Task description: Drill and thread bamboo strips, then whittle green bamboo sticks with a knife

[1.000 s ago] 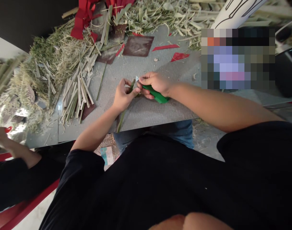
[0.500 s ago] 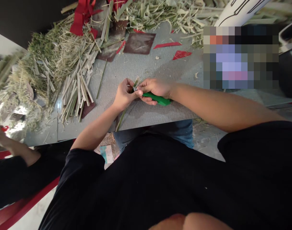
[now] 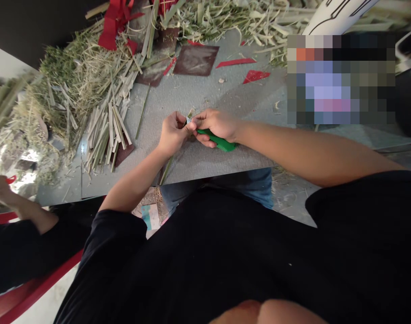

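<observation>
My right hand (image 3: 217,126) is wrapped round the green handle of a cutter knife (image 3: 222,143), whose metal blade shows near the fingertips. Pinched in my left hand (image 3: 174,134) is a thin green plant strip (image 3: 167,170); its lower part slants down to the table's front edge and its tip pokes out above the fingers. The fingertips of both hands meet over the grey table (image 3: 205,163), at the blade and strip. Exactly where the blade touches the strip is hidden by the fingers.
Cut strips (image 3: 106,130) and green shavings (image 3: 66,81) lie at the left, more shavings (image 3: 232,20) at the back. Beyond my hands are a dark red square (image 3: 196,60) and red scraps (image 3: 256,77). Another person's hand (image 3: 1,189) holds something red at far left.
My right hand and the green knife have shifted slightly left, and the knife's handle is tilted a little more. The strip's lower end has moved slightly left. The other person's hand has moved slightly.
</observation>
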A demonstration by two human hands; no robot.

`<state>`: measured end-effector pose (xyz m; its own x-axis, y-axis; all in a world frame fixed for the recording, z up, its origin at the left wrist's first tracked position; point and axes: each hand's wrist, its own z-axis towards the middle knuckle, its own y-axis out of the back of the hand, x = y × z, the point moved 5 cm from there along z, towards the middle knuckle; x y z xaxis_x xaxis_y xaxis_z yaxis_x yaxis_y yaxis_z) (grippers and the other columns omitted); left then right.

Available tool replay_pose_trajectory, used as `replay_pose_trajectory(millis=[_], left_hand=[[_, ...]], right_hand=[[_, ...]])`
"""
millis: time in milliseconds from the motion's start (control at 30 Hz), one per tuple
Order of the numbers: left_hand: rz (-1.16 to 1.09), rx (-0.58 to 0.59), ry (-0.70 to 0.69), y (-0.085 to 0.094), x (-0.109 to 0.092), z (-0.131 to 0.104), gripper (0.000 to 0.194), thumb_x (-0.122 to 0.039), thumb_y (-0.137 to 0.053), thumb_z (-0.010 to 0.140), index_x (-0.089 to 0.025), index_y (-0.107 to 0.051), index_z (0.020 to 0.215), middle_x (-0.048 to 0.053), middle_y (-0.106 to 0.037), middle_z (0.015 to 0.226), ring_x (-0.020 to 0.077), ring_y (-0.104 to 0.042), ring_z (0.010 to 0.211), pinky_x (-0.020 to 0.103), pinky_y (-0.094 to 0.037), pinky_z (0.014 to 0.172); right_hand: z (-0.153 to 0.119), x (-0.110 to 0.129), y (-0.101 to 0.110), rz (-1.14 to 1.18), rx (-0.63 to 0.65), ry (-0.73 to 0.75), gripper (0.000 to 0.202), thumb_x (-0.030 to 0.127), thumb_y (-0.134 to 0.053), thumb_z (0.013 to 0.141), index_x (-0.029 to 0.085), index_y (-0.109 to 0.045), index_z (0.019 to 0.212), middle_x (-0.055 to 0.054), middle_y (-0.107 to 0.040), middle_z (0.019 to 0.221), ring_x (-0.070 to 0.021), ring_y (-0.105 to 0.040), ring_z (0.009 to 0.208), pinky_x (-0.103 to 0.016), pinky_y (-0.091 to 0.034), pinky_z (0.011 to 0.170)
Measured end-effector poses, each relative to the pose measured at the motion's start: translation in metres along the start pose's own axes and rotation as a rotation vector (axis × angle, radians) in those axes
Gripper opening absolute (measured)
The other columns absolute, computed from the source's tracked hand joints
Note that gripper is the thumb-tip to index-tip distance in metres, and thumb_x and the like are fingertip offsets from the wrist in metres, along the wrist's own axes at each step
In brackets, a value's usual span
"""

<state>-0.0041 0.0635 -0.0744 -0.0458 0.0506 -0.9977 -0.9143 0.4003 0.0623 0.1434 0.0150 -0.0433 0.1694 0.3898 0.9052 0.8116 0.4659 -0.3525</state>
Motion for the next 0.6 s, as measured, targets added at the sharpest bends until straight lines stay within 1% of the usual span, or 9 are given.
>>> replay_pose_trajectory(millis=[67, 100, 200, 300, 433, 500, 600], left_hand=[[-0.074, 0.036, 0.048, -0.002, -0.001, -0.001, 0.094, -0.091, -0.102, 0.056, -0.028, -0.041, 0.087, -0.012, -0.046, 0.060, 0.0051, -0.040, 0.045, 0.024, -0.029, 0.043], [-0.096, 0.057, 0.060, -0.004, -0.003, -0.002, 0.096, -0.091, -0.103, 0.053, -0.028, -0.040, 0.088, -0.013, -0.044, 0.059, 0.0049, -0.038, 0.043, 0.024, -0.028, 0.041], [-0.101, 0.115, 0.067, -0.007, -0.006, -0.004, 0.101, -0.092, -0.104, 0.046, -0.029, -0.038, 0.089, -0.015, -0.043, 0.055, 0.0042, -0.033, 0.038, 0.024, -0.025, 0.039], [-0.075, 0.149, 0.069, -0.009, -0.009, -0.006, 0.103, -0.095, -0.102, 0.046, -0.029, -0.037, 0.090, -0.015, -0.044, 0.051, 0.0052, -0.033, 0.036, 0.025, -0.025, 0.040], [-0.054, 0.131, 0.067, -0.010, -0.010, -0.007, 0.102, -0.096, -0.102, 0.045, -0.029, -0.040, 0.090, -0.014, -0.046, 0.052, 0.0052, -0.034, 0.040, 0.024, -0.026, 0.043], [-0.049, 0.107, 0.056, -0.008, -0.010, -0.007, 0.102, -0.095, -0.103, 0.043, -0.028, -0.041, 0.089, -0.013, -0.045, 0.053, 0.0048, -0.034, 0.043, 0.024, -0.025, 0.044], [-0.063, 0.092, 0.049, -0.006, -0.007, -0.007, 0.102, -0.096, -0.101, 0.045, -0.028, -0.040, 0.089, -0.013, -0.045, 0.056, 0.0046, -0.035, 0.044, 0.023, -0.026, 0.044]], right_hand=[[0.000, 0.001, -0.001, 0.002, -0.019, 0.013, 0.040, 0.014, -0.045, 0.120, 0.019, -0.057, 0.082, 0.003, -0.051, 0.050, -0.0132, -0.051, 0.032, -0.021, -0.039, 0.034], [0.000, 0.001, -0.001, 0.004, -0.006, 0.013, 0.040, 0.014, -0.045, 0.120, 0.019, -0.057, 0.082, 0.003, -0.051, 0.050, -0.0135, -0.051, 0.032, -0.021, -0.039, 0.034], [0.001, -0.001, 0.001, 0.009, 0.100, -0.019, 0.037, 0.016, -0.050, 0.119, 0.019, -0.057, 0.082, 0.002, -0.051, 0.050, -0.0145, -0.051, 0.031, -0.022, -0.037, 0.032], [0.001, -0.003, 0.007, 0.009, 0.187, -0.047, 0.035, 0.021, -0.057, 0.117, 0.017, -0.058, 0.083, 0.001, -0.052, 0.050, -0.0146, -0.053, 0.032, -0.020, -0.039, 0.033], [0.001, -0.004, 0.010, 0.008, 0.238, -0.068, 0.033, 0.023, -0.060, 0.117, 0.016, -0.061, 0.085, 0.001, -0.052, 0.050, -0.0142, -0.054, 0.033, -0.020, -0.043, 0.035], [0.000, -0.004, 0.009, 0.006, 0.236, -0.073, 0.034, 0.022, -0.058, 0.118, 0.016, -0.062, 0.085, 0.002, -0.052, 0.050, -0.0139, -0.054, 0.034, -0.019, -0.043, 0.035], [0.000, -0.004, 0.007, 0.007, 0.207, -0.068, 0.035, 0.025, -0.056, 0.121, 0.016, -0.061, 0.087, 0.002, -0.052, 0.051, -0.0136, -0.054, 0.034, -0.019, -0.042, 0.035]])
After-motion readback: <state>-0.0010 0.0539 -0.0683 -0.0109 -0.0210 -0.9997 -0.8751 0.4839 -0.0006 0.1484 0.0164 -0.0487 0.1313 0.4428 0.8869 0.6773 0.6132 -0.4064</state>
